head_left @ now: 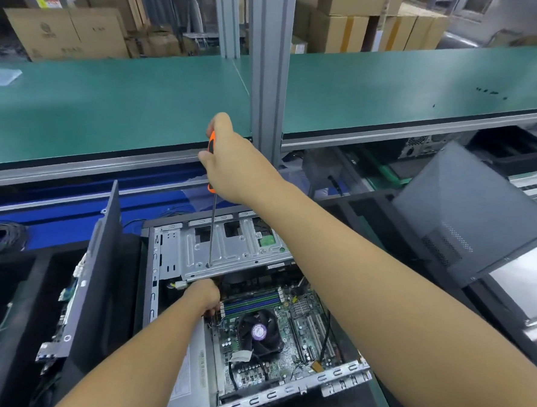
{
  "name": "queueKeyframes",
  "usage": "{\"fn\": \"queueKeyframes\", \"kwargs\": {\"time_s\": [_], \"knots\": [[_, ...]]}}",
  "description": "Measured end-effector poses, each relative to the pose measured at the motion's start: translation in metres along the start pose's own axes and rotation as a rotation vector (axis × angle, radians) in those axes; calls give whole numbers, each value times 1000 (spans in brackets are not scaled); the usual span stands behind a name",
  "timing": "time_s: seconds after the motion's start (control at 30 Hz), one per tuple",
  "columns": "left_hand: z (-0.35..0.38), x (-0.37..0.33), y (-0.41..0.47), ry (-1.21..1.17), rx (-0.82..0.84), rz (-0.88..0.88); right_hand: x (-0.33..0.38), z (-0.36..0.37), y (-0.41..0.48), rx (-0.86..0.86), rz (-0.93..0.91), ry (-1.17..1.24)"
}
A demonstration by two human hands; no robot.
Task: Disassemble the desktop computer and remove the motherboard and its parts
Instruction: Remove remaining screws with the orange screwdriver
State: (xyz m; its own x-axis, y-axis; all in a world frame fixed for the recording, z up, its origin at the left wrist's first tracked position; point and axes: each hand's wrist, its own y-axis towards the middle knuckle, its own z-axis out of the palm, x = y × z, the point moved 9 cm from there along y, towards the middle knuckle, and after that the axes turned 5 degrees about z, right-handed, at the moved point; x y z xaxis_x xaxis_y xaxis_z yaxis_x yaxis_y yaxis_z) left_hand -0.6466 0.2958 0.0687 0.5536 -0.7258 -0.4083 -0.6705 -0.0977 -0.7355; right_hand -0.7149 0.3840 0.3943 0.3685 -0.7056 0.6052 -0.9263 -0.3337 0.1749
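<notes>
Screwdriver (212,188) in right hand (233,161), tip on drive cage (232,252).

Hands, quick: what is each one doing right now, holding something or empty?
Right hand: closed around the orange-handled screwdriver, its tip on the metal drive cage.
Left hand: inside the computer case near the motherboard; grip cannot be told.
</notes>
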Motion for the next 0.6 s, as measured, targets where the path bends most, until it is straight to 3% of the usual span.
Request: {"fn": "queueKeyframes", "kwargs": {"time_s": [0.17, 0.3, 0.47, 0.6], "knots": [[0, -13, -21, 155, 35, 100, 11, -15, -10, -37, -56, 40], [-6, -45, -44, 196, 15, 325, 20, -60, -23, -313, -152, 75], [-11, -72, -53, -279, -7, 415, -22, -106, -50, -542, -12, 187], [15, -101, -58, -576, 100, 473, -75, -127, -79, -640, 167, 294]]}}
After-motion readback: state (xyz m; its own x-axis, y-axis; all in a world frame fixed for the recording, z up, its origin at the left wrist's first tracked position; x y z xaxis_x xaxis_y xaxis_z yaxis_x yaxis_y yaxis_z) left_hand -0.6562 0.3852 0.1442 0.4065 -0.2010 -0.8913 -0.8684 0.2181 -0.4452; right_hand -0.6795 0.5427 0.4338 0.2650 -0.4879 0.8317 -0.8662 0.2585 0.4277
